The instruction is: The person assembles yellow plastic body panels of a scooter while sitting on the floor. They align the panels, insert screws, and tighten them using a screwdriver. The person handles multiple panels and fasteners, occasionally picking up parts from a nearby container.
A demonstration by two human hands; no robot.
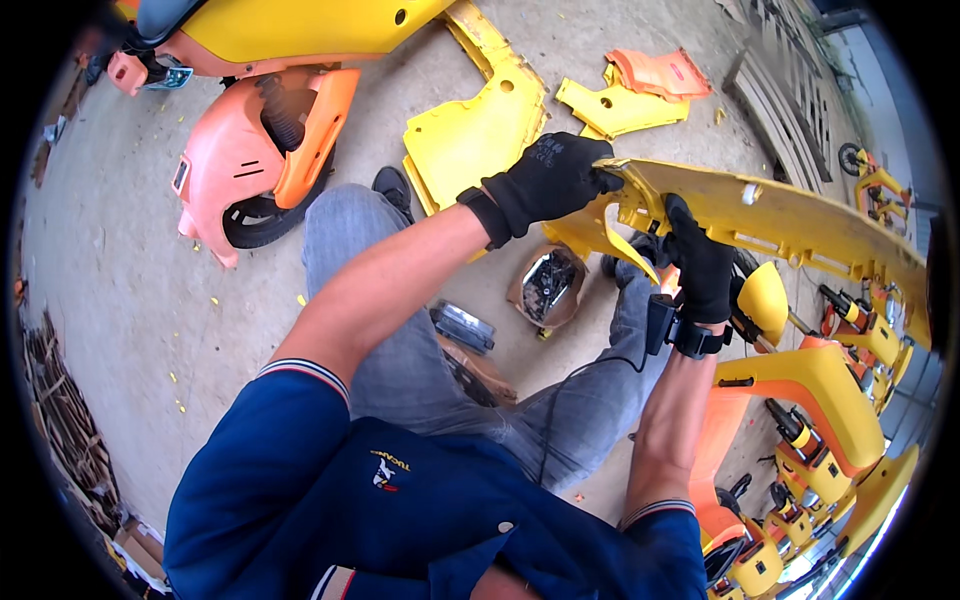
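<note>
Both my hands wear black gloves and hold a long, curved yellow plastic body panel (800,210), raised in front of me toward the right. Its ribbed, dirty inner side faces me. My left hand (555,180) is closed on its left end. With the fingers wrapped on the lower edge, my right hand (697,262) grips it farther right. Below the panel, between my legs, an open cardboard box (572,310) contains dark small parts that I cannot make out. Nearer me lies a clear-topped case (462,327).
Yellow panels (475,125) and an orange-pink piece (660,75) lie on the concrete floor ahead. A yellow and orange scooter (250,160) stands at the far left. Several partly stripped scooters (815,455) crowd the right. Wooden pallets (780,115) lie at the far right.
</note>
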